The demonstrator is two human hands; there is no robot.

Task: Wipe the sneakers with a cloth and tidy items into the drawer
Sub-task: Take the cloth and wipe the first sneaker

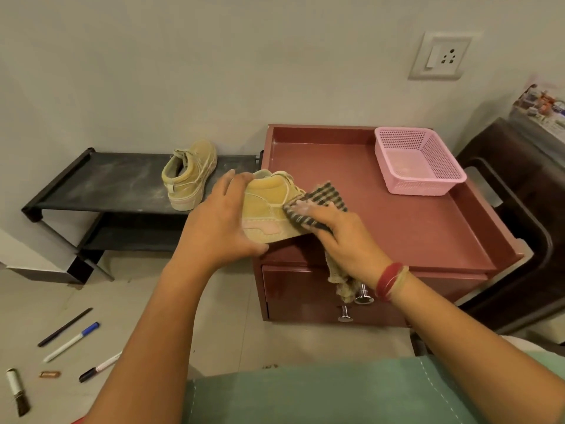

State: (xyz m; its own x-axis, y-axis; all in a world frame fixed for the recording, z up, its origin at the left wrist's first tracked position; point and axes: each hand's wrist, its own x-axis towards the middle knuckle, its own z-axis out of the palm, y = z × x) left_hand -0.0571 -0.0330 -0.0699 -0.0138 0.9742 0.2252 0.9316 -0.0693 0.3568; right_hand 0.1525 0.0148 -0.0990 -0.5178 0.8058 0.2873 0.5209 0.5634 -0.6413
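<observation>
On the floor, far left of the maroon drawer cabinet (397, 215), lie a small brush (18, 393), a copper clip (49, 374), a black pencil (64, 326), a blue-capped pen (72, 341) and a black-capped marker (99, 367). A black shoe rack (122, 182) stands directly left of the cabinet. It bears one tan sneaker (189, 175) with its long axis running front to back, heel toward the camera and toe toward the wall.

Over the cabinet's front left corner, the left hand (220, 221) grips the heel end of the second tan sneaker (269, 209), fingers wrapped over the collar and thumb under the sole. This shoe's long axis runs left to right, its side faces the camera, and its toe end is hidden. The right hand (345, 240) clasps a checked cloth (318, 206) against the shoe's side with fingers curled. The cloth's tail hangs before the top drawer's knob (363, 296). A pink basket (419, 160) sits at the cabinet top's rear right.
</observation>
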